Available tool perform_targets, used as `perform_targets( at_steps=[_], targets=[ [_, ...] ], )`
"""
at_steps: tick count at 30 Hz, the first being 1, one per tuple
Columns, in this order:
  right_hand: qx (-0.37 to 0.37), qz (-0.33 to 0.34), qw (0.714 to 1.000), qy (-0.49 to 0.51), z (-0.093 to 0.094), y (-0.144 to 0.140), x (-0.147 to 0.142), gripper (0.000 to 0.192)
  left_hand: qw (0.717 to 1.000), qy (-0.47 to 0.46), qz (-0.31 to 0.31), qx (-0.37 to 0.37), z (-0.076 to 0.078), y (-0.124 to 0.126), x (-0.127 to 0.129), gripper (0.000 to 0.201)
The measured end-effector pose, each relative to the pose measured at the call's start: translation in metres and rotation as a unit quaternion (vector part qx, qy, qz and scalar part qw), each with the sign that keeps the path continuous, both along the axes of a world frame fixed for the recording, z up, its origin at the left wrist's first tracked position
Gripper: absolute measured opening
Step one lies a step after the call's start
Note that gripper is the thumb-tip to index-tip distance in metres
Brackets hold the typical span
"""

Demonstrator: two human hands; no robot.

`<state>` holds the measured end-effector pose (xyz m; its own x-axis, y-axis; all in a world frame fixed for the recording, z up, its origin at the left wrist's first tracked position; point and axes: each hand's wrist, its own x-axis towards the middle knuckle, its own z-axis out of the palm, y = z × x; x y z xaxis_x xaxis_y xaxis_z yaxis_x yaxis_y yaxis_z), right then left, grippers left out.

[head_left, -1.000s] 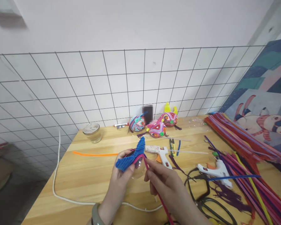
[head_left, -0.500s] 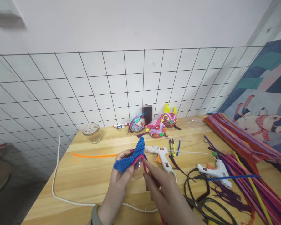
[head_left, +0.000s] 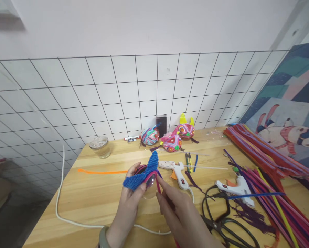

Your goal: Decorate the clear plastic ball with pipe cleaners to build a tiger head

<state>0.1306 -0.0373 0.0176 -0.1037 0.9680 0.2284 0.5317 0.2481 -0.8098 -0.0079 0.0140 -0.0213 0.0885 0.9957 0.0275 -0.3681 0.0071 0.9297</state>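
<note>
My left hand is closed around a clear ball partly covered with pipe cleaners. Two blue fins of tightly packed pipe cleaner stand up from it in a V. Along the covered edge, in front of the fins, a magenta pipe cleaner bends over the clear surface. The fingers of my right hand pinch this strip close to the ball, and its loose end hangs below the hand. The far side of the ball is hidden by the fins and my left fingers.
Behind the hands lie a white glue gun and several finished pipe-cleaner fish. A second glue gun, black scissors and pipe-cleaner bundles are at right. A glass cup, orange pipe cleaner and white cord are left.
Both hands and the ball appear slightly further left, along with a small shift of the whole view. The grip on the ball and the magenta pipe cleaner looks the same.
</note>
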Motion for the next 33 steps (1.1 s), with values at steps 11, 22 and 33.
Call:
perform_targets(
  at_steps=[11, 22, 33],
  targets=[
    [-0.027, -0.003, 1.0, 0.012, -0.001, 0.001, -0.002, 0.048, 1.0, -0.022, 0.004, -0.005, 0.0, 0.0, 0.002, 0.048],
    [-0.021, -0.012, 0.997, -0.067, -0.012, 0.003, -0.005, 0.056, 1.0, -0.021, 0.003, -0.022, 0.002, -0.001, 0.004, 0.051],
    [0.003, -0.018, 0.997, -0.069, -0.014, 0.004, -0.006, 0.055, 1.0, -0.018, 0.005, -0.025, -0.003, 0.001, 0.003, 0.057]
  ],
)
